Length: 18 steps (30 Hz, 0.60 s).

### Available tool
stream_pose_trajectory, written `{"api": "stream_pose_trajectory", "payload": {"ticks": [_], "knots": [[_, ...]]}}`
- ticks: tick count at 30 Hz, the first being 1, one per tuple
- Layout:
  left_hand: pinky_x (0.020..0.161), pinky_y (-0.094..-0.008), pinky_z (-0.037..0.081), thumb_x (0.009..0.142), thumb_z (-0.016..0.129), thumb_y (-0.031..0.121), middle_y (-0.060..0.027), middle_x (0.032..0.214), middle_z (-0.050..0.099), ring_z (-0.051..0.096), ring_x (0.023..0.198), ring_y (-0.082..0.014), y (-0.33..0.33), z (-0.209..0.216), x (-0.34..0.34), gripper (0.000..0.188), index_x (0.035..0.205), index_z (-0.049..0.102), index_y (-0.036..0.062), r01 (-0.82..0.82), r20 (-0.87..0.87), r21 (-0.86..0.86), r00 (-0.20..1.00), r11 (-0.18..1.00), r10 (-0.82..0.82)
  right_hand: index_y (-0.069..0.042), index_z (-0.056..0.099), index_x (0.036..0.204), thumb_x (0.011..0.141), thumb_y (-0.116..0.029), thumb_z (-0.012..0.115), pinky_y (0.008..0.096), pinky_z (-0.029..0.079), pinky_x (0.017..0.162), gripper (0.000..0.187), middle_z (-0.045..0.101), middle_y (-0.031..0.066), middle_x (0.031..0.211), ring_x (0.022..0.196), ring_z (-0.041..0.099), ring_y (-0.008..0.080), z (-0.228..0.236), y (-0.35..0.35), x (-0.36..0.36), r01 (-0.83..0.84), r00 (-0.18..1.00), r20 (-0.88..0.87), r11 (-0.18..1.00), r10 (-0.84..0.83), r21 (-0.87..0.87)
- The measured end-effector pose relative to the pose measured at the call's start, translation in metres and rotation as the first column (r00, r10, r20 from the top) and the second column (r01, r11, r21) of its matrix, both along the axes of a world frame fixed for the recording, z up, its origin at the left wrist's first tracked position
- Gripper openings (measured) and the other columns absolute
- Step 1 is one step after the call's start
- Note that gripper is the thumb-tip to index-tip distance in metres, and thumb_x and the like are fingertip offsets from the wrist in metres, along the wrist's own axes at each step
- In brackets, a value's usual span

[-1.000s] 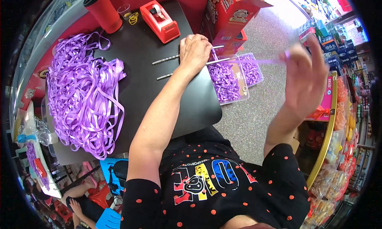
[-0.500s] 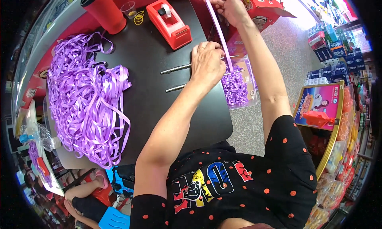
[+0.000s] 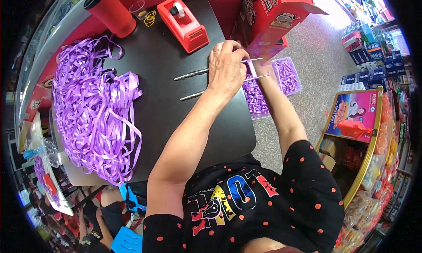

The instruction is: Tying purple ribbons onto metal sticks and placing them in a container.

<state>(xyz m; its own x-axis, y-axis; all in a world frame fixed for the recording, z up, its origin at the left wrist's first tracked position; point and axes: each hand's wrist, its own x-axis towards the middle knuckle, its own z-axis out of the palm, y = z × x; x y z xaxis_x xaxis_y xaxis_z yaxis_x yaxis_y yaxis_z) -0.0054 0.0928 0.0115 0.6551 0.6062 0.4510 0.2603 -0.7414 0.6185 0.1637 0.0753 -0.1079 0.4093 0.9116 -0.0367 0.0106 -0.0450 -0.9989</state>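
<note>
Two thin metal rods with spiral grooves, like drill bits [image 3: 192, 74], lie across the right edge of the black table [image 3: 176, 130], with their tips beyond the edge. My left hand [image 3: 227, 68] is closed over them, fingers bent and knuckles up. A flat purple ribbon [image 3: 252, 69] spans the two rods just outside the edge, beside my left fingertips. My right hand [image 3: 263, 69] is below the rod tips, smeared by motion and partly hidden. Beneath it, a clear plastic box [image 3: 261, 117] holds many small purple ribbon pieces [image 3: 255, 97].
A large heap of purple ribbon [image 3: 99, 116] covers the table's left. At the back stand a red tumbler [image 3: 112, 13], a small clear cup [image 3: 138, 9], yellow rubber bands [image 3: 150, 18] and a red tape dispenser [image 3: 183, 24]. A red carton [image 3: 277, 15] stands beyond; a display case [image 3: 351, 116] is at right.
My right hand has come down from the far side to below the rod tips. The ribbon stretched upward before is now short around the rods. My left hand stays over the rods.
</note>
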Motion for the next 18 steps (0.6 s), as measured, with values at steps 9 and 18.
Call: {"api": "stream_pose_trajectory", "payload": {"ticks": [9,18], "knots": [[0.091,-0.0410,0.039,0.066,0.062,0.003,-0.0090,0.103,0.057,0.050,0.104,-0.0280,0.002,-0.002,-0.001,0.019,0.082,0.071,0.0092,0.018,0.007,-0.009,1.000,1.000,-0.018,-0.005,0.041,0.137,0.101,-0.034,0.034,0.0275,0.036,0.093,0.047,0.062,0.0067,0.108,0.104,0.053,0.0140,-0.013,-0.201,-0.083,0.161,0.979,0.154,0.975,-0.137,-0.153],[0.093,-0.0387,0.039,0.068,0.059,0.008,-0.0076,0.110,0.059,0.050,0.108,-0.0274,0.005,-0.004,0.000,0.022,0.085,0.072,0.0128,0.044,-0.038,0.012,0.998,0.999,-0.043,0.001,0.044,0.133,0.100,-0.034,0.034,0.0234,0.032,0.074,0.049,0.064,0.0053,0.100,0.080,0.042,0.0077,0.083,-0.254,-0.140,0.314,0.939,0.158,0.949,-0.306,-0.028]]}}
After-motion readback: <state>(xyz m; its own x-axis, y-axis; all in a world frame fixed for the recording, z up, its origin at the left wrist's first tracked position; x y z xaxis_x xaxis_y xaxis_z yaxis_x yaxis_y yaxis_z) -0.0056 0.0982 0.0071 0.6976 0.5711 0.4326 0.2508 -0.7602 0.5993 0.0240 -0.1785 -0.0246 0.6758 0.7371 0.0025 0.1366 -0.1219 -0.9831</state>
